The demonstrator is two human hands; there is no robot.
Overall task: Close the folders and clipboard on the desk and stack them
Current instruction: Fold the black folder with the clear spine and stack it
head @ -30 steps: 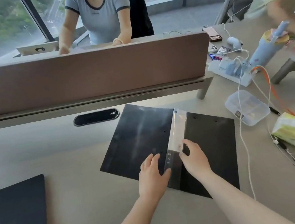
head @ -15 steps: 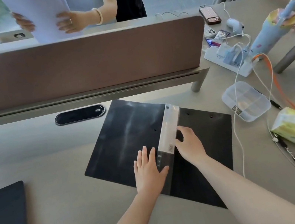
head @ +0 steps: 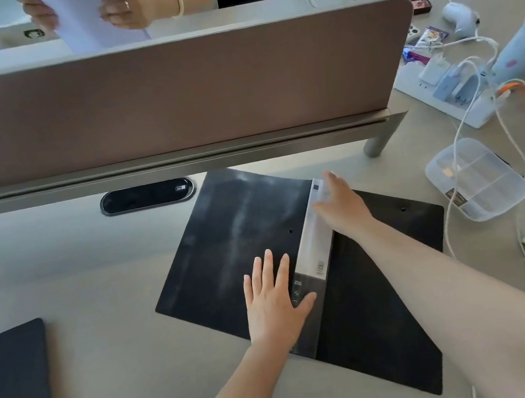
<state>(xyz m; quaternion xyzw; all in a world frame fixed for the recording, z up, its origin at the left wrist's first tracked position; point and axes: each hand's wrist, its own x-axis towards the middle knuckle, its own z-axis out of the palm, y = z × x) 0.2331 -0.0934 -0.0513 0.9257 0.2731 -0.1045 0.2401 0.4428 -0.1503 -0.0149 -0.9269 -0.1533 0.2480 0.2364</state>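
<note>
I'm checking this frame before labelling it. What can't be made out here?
Head view only:
- Dark board at left: cut off by the frame edge, so folder or clipboard is unclear.
- Folder spine label: print too small to read.
- Right hand: fingertips blurred, so its contact with the spine is unclear.
- Folder's far edge: partly under the divider.

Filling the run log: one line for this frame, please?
stage: closing not begun | folder: open flat on desk | left hand: flat on left cover | right hand: on spine, far end | second dark folder: far left, unstacked
</note>
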